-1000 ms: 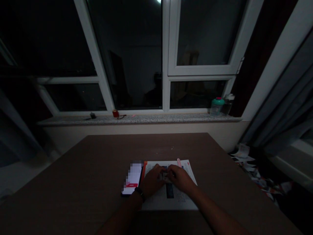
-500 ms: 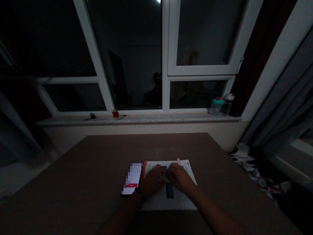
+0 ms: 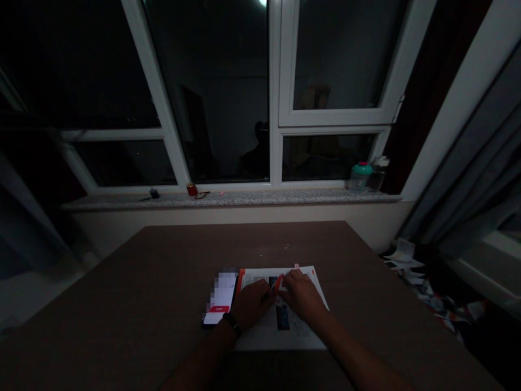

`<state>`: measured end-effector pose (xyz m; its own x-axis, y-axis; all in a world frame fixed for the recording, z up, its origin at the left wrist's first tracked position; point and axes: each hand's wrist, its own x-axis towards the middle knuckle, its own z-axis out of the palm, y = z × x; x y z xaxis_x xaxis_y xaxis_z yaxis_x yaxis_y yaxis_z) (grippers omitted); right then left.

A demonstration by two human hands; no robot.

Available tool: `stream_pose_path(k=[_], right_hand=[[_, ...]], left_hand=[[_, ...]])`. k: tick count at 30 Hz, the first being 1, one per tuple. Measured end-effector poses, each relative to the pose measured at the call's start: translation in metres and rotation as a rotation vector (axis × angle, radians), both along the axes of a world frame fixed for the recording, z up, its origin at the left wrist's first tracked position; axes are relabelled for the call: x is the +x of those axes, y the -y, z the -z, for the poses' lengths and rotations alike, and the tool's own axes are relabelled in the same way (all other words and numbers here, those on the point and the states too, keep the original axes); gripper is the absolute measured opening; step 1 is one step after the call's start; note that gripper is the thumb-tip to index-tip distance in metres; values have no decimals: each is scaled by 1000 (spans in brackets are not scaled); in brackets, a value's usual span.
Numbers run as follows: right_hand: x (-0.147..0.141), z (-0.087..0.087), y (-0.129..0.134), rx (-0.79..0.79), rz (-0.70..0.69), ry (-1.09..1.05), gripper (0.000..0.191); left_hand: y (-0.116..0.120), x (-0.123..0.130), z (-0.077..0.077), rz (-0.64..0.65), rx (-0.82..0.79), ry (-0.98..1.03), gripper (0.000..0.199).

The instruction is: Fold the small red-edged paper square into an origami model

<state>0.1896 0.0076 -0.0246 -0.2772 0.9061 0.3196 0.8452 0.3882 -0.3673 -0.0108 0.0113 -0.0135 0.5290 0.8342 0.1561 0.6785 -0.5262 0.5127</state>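
Both hands meet over a printed sheet or booklet [image 3: 285, 341] with an orange edge and dark pictures. My left hand [image 3: 254, 302], a dark band on its wrist, has its fingers closed at the left side of a small red-orange folded piece, perhaps paper [image 3: 278, 282]. On the other side my right hand [image 3: 302, 294] pinches the same piece. Its lower part is hidden by the fingers. The rounded end of a pink object [image 3: 297, 266] shows just beyond my right hand. A lit phone [image 3: 222, 298] lies left of the sheet, touching or nearly touching it.
The brown table [image 3: 163, 282] reaches toward a stone windowsill [image 3: 244, 199]. Tiny pale scraps lie beyond the sheet. On the sill stand a small red container [image 3: 191, 189] and a jar with a teal lid [image 3: 361, 176]. Papers [image 3: 411, 271] are heaped right of the table.
The red-orange piece now stands up visibly between my fingers, where it was mostly hidden before. My left hand has lowered slightly, and the fingers of both hands have shifted.
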Motion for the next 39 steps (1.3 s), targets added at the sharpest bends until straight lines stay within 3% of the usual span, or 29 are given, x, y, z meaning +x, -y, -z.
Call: stream_pose_path(k=[7,14,21,25,30,39], right_hand=[[6,-4,1,-63,-189,-131,19],[7,-5,2,-97,-220,-193,32],[4,1,-4,-57,-150,-156,31],[2,0,-4,-33,-68,-110,22],[4,-2,1,-12,-107,-43,16],[7,-7,6,-99,-90,-56,31]], left_hand=[[1,2,-1,-49,-22,59,8],[1,3,1,-56,-63,115,21],[-2,3,6,-86,-52,84,42],[-3,2,9,-84,-71,85,44],[-3,1,10,-87,-7,56,37],[-4,-4,10,-115,50,1,29]])
